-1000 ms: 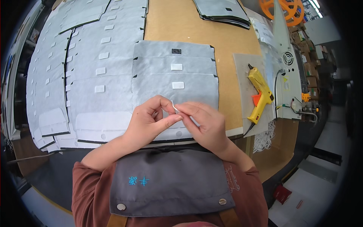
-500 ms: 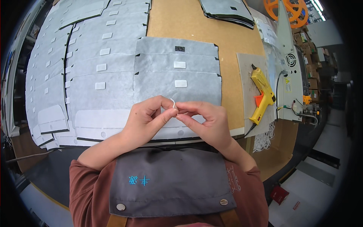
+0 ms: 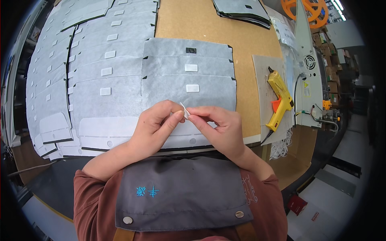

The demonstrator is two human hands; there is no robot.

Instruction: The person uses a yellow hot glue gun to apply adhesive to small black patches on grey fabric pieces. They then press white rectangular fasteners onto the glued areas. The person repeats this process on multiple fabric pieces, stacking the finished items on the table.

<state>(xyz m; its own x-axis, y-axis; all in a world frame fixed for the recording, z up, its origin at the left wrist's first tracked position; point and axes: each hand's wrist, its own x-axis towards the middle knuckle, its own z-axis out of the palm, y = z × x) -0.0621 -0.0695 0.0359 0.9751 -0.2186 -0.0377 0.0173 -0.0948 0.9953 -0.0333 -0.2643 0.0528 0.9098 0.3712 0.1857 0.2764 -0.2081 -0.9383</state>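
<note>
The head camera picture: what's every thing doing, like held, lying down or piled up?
White strip: held, one end poking up
Left hand: fingers pinching the strip
Right hand: fingers pinching it too
Yellow glue gun: lying on its side, not held; hot or cold, can't tell
Grey sheets: spread flat, overlapping
Sheet stack: piled flat
White cords: bunched together

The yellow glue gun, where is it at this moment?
In the head view, the yellow glue gun lies on the right side, on a grey board, just left of the pale machine.
</note>
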